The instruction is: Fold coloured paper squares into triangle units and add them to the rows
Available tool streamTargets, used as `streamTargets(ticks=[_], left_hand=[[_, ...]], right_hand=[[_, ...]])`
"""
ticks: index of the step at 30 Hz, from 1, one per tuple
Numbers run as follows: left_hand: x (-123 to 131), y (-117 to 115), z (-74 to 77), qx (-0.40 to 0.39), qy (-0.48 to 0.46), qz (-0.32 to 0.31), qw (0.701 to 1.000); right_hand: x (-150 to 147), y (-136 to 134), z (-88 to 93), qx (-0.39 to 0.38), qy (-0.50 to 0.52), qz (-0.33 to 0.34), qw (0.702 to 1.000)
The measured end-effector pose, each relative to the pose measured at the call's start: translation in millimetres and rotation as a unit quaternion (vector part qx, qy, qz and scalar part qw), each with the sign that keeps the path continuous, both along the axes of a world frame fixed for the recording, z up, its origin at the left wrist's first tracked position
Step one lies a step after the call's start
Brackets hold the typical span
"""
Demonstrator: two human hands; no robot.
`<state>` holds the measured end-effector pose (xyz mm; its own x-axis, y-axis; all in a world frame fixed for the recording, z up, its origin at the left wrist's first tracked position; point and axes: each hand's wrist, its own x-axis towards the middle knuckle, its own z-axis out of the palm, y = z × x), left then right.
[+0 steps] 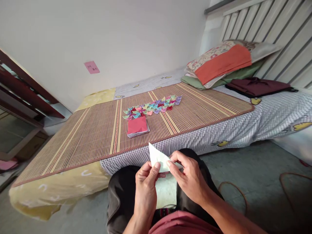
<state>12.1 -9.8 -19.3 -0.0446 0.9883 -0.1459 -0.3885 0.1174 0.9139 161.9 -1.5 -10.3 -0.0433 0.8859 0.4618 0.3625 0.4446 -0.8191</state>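
Note:
Between my two hands, above my lap, is a pale green sheet of origami paper folded to a triangle, one sharp corner pointing up and away. My left hand pinches its lower left part, thumb on top. My right hand grips the right side with thumb and forefinger at the folded edge. Below the hands a pale greenish flat piece lies across my lap. On the bamboo mat ahead sits a stack of square paper with a red sheet on top. Behind it stand rows of small folded paper cranes in many colours.
The striped bamboo mat covers a bed with checked and yellow cloth. Pillows and a folded maroon cloth lie at the right by the slatted headboard. A pink note is on the wall. A cord lies on the floor.

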Motion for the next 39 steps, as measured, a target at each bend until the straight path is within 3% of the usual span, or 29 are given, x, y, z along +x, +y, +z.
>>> streamTargets(ticks=[15,28,35,39], left_hand=[[-4.1,5.4,6.0,-0.029,-0.024,-0.043,0.998],[-6.5,5.1,5.6,-0.045,-0.020,-0.057,0.997],[-3.0,5.1,10.0,-0.041,-0.045,-0.037,0.997],[-0.3,8.5,13.9,-0.056,-0.064,0.003,0.996]], right_hand=[[3.2,-2.5,-8.7,-0.017,-0.004,0.043,0.999],[2.3,-1.8,-2.4,-0.007,0.006,0.026,1.000],[5.4,-0.2,-0.4,-0.054,0.116,0.012,0.992],[16.4,4.9,-4.5,-0.143,0.201,0.045,0.968]])
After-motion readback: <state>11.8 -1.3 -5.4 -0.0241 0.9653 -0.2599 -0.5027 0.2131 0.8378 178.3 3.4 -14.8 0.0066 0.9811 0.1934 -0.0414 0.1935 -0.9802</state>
